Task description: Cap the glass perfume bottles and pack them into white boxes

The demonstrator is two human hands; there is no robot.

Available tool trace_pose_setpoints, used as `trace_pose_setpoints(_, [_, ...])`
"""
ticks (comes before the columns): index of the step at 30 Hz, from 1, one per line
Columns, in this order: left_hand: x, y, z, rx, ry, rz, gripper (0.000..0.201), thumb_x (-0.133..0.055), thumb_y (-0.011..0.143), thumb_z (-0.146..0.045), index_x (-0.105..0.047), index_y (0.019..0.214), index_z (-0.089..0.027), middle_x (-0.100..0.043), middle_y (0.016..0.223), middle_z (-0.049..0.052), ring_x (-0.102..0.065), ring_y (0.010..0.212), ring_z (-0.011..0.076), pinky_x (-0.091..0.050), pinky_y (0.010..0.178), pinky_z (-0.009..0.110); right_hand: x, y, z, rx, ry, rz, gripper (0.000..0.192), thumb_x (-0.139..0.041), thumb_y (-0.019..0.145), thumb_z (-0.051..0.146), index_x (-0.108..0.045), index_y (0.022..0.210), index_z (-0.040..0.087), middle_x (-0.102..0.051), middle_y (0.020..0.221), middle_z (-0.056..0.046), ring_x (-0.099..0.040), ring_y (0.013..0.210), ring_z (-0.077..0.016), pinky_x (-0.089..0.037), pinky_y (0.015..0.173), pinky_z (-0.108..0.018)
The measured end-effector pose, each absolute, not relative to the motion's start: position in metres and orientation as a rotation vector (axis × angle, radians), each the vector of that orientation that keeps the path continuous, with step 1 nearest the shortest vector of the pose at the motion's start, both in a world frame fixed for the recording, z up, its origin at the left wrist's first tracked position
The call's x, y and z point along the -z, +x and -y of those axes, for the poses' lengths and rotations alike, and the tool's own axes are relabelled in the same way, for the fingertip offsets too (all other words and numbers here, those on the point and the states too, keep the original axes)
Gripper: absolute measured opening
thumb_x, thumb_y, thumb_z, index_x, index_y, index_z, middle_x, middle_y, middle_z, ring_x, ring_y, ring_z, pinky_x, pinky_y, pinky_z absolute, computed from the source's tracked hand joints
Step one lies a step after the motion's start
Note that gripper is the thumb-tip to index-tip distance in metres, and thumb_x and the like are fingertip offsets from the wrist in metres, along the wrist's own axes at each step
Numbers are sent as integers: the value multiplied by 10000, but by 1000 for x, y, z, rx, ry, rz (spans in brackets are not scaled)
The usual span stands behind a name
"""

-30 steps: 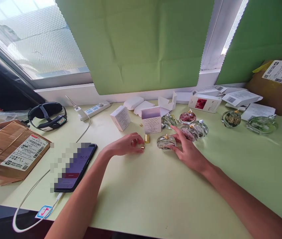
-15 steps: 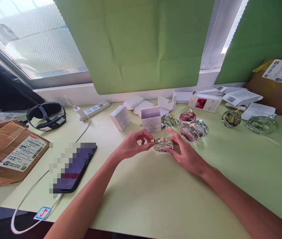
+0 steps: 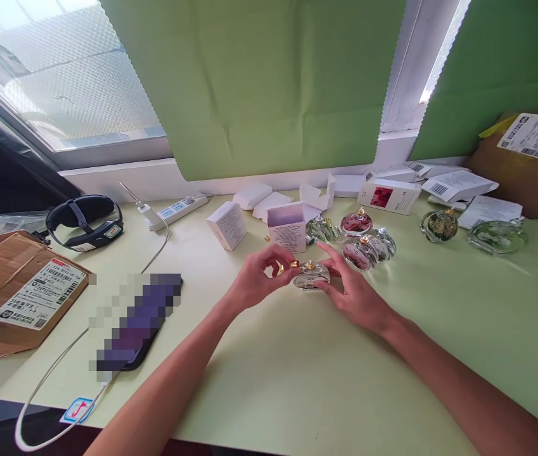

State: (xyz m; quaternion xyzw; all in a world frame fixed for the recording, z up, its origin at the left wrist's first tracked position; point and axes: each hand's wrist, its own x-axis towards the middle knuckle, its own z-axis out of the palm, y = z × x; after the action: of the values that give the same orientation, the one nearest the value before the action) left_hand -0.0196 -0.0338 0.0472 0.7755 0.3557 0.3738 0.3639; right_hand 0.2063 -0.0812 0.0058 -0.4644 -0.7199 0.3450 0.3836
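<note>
Between the thumb and fingers of my left hand (image 3: 260,278) is a small gold bottle cap (image 3: 295,265), held beside a clear oval perfume bottle (image 3: 311,280). My right hand (image 3: 357,292) grips that bottle's right side, keeping it upright on the table; a gold neck with a nozzle tops it. Just behind my hands stands an open small white box (image 3: 288,237). A cluster of glass-like caps (image 3: 322,229) lies to its right. Nearby are a red perfume bottle (image 3: 357,223), a pinkish one (image 3: 360,253) and a clear one (image 3: 384,244).
Further right sit a dark-flowered bottle (image 3: 438,226) and a green one (image 3: 497,237). White cartons (image 3: 392,195) line the window sill. On the left are a closed white box (image 3: 227,226), a power strip (image 3: 178,212), a headset (image 3: 85,221), a cabled phone (image 3: 142,323) and a cardboard parcel (image 3: 16,291).
My left hand has shifted slightly right, and the gold cap is now a little higher and closer to the bottle's neck. My right hand keeps its hold on the bottle.
</note>
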Motion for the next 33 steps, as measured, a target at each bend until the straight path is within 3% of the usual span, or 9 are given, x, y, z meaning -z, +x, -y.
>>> trace_pose_setpoints(15, [-40,-21,31,-895,1896,-969,194,-717,841,-295,-595,925,-170,-667,852,29,-541,653,82,-463,614,228,-2,210,79,-822,-1263,1792,678,-542,963,317,-225,1562,348,-626,1181,-78,-642,1067,-245,-511,960,-460])
trace_pose_setpoints(21, [-41,-19,32,-914,1926,-973,185,-711,859,-313,-642,969,-182,-691,850,35,-593,690,108,-473,612,237,-5,206,81,-815,-1209,1833,677,-538,962,266,-230,1558,353,-673,1123,-44,-668,990,-220,-506,986,-455])
trace_pose_setpoints(26, [-41,-16,34,-1000,2000,-927,164,-695,880,-306,-688,996,-190,-683,895,47,-593,689,103,-476,587,232,-12,203,86,-778,-1175,1910,585,-515,987,288,-308,1527,376,-636,1317,-44,-622,1181,-233,-518,988,-428])
trace_pose_setpoints(33, [-41,-11,38,-1074,2082,-857,156,-676,902,-256,-719,1049,-225,-671,1005,52,-602,725,88,-485,587,215,-18,203,89,-770,-1105,1968,534,-480,1014,291,-325,1515,392,-555,1448,-13,-618,1185,-217,-517,1002,-421])
